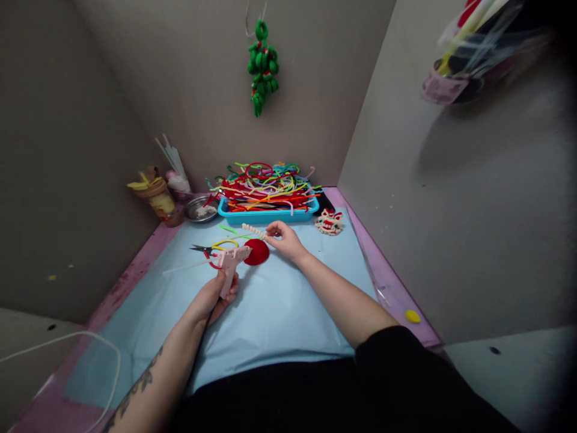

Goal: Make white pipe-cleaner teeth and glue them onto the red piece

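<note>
My left hand (220,296) is wrapped round the grip of a pale pink glue gun (231,264), with a clear glue stick poking out of its back end. The gun's nozzle points at a round red disc (257,252) lying on the light blue cloth (288,313). In my right hand (283,238), the fingertips pinch a cream coiled pipe cleaner (253,231) just above the disc's far edge. Beside the gun lie scissors (211,247) with yellow and red handles.
A blue tray (270,218) heaped with coloured pipe cleaners stands at the back. Left of it are a metal dish (201,210) and a cup of tools (157,195). A cream-and-red pipe-cleaner piece (329,222) lies right. Grey walls enclose the table; a green ornament (262,69) hangs behind.
</note>
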Demonstrator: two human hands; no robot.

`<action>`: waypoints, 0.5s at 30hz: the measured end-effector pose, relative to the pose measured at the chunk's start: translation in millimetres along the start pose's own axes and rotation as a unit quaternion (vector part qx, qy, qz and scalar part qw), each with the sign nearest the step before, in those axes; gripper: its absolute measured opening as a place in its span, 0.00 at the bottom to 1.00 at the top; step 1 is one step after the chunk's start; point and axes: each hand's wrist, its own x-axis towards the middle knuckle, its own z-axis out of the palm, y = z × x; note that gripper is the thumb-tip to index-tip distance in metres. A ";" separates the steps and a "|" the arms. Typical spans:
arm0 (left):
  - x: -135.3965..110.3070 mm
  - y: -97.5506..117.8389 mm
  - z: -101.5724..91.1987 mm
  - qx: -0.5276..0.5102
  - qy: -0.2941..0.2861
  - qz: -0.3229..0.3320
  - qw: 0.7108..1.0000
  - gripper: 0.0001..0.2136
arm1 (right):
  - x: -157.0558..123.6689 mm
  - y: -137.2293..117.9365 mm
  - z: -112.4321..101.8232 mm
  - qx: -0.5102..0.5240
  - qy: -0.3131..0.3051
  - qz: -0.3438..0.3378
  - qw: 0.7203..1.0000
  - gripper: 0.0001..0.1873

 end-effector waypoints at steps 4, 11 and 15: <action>0.6 -1.6 -0.4 0.032 0.004 0.001 0.999 0.25 | 0.1 -2.0 -0.2 -0.004 0.001 0.008 1.000 0.11; -3.1 -2.6 1.6 0.088 0.008 -0.003 0.996 0.26 | -0.5 -6.9 -0.8 -0.003 -0.004 0.013 1.000 0.11; -3.0 -3.7 0.3 0.118 0.005 -0.002 0.993 0.25 | -0.4 -5.8 -1.1 -0.004 -0.005 0.013 1.000 0.12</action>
